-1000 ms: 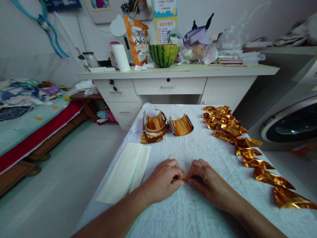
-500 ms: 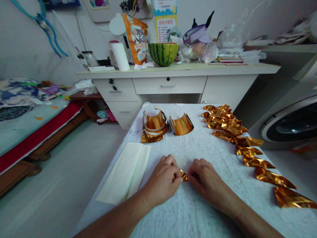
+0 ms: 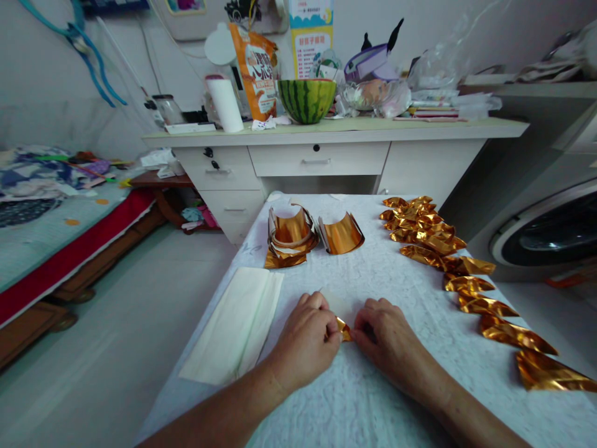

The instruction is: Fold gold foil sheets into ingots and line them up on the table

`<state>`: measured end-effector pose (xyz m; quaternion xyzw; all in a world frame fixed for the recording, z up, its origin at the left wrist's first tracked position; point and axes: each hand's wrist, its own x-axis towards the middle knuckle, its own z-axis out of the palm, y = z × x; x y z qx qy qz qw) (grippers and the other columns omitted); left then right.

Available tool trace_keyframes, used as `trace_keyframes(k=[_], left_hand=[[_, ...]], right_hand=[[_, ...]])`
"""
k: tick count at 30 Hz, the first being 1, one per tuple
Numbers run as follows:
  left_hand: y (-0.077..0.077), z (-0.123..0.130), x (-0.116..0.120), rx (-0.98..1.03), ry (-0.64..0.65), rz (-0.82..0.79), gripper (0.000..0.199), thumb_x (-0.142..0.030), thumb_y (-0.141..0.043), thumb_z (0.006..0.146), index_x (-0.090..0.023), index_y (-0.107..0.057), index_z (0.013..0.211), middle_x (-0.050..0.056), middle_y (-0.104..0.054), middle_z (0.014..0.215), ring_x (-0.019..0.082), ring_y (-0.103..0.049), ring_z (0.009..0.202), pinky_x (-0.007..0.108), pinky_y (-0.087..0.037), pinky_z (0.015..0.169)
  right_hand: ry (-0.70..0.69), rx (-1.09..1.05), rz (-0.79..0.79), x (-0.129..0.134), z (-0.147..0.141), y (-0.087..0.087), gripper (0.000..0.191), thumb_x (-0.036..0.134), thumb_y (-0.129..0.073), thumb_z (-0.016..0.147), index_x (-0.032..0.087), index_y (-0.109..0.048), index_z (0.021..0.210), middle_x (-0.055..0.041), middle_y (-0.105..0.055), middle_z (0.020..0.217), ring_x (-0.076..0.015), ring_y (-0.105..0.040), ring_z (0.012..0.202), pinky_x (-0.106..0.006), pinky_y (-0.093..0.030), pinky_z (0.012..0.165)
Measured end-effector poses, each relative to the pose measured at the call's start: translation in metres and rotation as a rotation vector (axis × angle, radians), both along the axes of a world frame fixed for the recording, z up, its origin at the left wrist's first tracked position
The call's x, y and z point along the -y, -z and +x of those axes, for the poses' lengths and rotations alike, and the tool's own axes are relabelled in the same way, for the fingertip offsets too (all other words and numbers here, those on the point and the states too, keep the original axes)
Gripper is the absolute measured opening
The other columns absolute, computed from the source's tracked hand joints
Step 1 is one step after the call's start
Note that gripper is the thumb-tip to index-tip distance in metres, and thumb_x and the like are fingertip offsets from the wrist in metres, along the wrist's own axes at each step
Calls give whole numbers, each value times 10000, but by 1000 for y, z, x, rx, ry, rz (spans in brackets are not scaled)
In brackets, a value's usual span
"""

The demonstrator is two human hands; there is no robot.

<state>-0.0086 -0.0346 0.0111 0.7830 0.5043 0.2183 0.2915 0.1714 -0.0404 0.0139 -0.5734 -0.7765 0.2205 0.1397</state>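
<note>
A small piece of gold foil (image 3: 344, 330) shows between my two hands, low over the cloth-covered table (image 3: 368, 398). My left hand (image 3: 310, 336) is closed on its left part, with the fingers curled. The fingertips of my right hand (image 3: 385, 336) pinch its right end. A pale, thin sheet (image 3: 336, 303) lies just beyond the hands. To the left is a stack of white paper (image 3: 236, 323). Curved gold sheets stand farther back in a larger stack (image 3: 291, 233) and a smaller one (image 3: 342, 234).
Several folded gold foil pieces (image 3: 471, 305) run along the table's right side. Behind the table stands a white desk (image 3: 321, 158) with a watermelon half (image 3: 306, 99). A bed (image 3: 60, 230) is at the left, a washing machine (image 3: 550, 205) at the right.
The view has shifted very slightly. My right fingertips have moved a little left along the foil; both hands stay in nearly the same place.
</note>
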Motion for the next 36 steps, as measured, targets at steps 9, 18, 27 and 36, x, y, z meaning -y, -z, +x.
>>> trace_keyframes(k=[9,18,27,36], left_hand=[[3,-1,0,-13,24,17,164,-84,-561,763,-177,-553,629,24,-533,848,187,-480,888,318,-404,783],[4,-1,-1,-17,28,19,162,-81,-565,768,-176,-553,637,19,-530,830,185,-479,873,312,-394,764],[2,-1,1,-15,19,-4,155,-58,-561,735,-203,-538,784,20,-519,938,201,-467,936,327,-383,810],[-5,-1,1,-40,57,-36,110,-92,-559,801,-195,-564,763,28,-522,921,207,-467,936,335,-373,826]], right_hand=[[-6,-14,27,1,-1,0,167,182,-551,847,199,-642,707,-39,-630,774,-202,-535,786,-334,-373,731],[5,38,16,0,-3,2,175,215,-570,847,206,-642,688,-37,-618,764,-208,-535,783,-327,-359,709],[24,48,31,0,-3,6,72,210,-595,821,205,-621,754,-44,-596,810,-223,-509,802,-344,-337,711],[39,130,158,10,-7,8,135,339,-548,879,210,-571,846,-80,-533,927,-261,-462,865,-397,-356,746]])
